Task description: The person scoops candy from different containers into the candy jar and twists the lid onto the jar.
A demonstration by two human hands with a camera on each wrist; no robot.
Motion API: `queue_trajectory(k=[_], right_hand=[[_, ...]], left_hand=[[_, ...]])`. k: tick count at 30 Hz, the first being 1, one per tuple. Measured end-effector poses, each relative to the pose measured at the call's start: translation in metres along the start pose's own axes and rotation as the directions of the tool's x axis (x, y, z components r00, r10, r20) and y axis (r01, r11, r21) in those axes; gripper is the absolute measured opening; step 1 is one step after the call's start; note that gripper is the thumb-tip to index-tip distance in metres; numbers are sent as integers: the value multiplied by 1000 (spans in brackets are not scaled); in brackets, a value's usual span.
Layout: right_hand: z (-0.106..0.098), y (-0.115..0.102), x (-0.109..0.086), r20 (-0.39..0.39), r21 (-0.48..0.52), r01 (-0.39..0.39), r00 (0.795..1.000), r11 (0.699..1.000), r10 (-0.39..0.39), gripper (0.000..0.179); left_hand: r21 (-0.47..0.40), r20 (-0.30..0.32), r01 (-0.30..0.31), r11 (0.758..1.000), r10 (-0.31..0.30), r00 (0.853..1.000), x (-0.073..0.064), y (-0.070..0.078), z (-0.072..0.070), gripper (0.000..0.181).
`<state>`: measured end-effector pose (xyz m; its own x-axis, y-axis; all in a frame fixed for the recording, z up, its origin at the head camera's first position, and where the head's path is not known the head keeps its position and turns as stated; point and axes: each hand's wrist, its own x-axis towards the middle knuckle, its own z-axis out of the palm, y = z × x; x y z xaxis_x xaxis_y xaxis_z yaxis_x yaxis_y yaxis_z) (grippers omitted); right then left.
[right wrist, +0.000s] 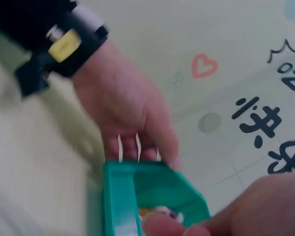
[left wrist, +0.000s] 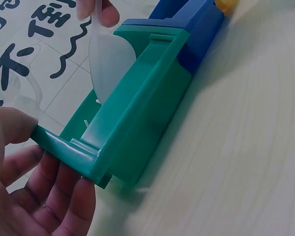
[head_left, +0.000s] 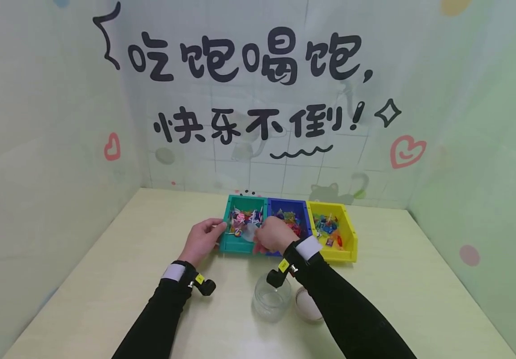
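My left hand [head_left: 201, 239] grips the left side of the green bin [left wrist: 142, 123], thumb over the rim and fingers against the outer wall. Wrapped candies [head_left: 241, 219] lie inside that bin. My right hand [head_left: 275, 234] holds a translucent, pale spoon [left wrist: 110, 61] by its upper part, and the wide end dips into the green bin. In the right wrist view, the fingertips of the right hand [right wrist: 250, 211] show above the candies, while the spoon is hidden there.
A blue bin [head_left: 301, 212] and a yellow bin [head_left: 351, 249], both with colourful candies, adjoin the green one on the right. Nearer me on the table stands a clear jar [head_left: 272, 299], with a round, pale lid [head_left: 307, 305] beside it, partly behind my right sleeve. A printed backdrop rises behind.
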<state>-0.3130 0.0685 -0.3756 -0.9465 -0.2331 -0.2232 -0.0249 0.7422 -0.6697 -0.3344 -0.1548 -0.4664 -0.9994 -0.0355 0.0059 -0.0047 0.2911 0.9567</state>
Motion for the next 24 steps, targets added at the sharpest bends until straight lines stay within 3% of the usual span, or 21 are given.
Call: queue_trajectory(k=[5,10,16,19,22,24], right_hand=[[1,2,-7,-40,-242,128,989,962,-141,46],[0,6,-10,-85,-270,134,983,954,-162,37],[-4,12,-6,-58,-162,100,992,982,-110,40],[-7,13,-3,-8,0,41,999,999,-41,39],[-8,13,0,55,187,-42,998,981,32,37],[-8,12,0,92,261,-72,995,963,49,37]], left_hand=[[1,-1,5,1000,-5,1000,-2,-2,0,44],[7,-3,5,1000,-5,1000,-2,-2,0,44],[4,-1,4,1000,-4,1000,-1,0,0,44],[-2,-2,5,1000,-5,1000,0,-1,0,44],[-8,1,10,1000,-10,1000,0,-1,0,43],[-6,2,10,1000,-10,1000,0,-1,-1,43]])
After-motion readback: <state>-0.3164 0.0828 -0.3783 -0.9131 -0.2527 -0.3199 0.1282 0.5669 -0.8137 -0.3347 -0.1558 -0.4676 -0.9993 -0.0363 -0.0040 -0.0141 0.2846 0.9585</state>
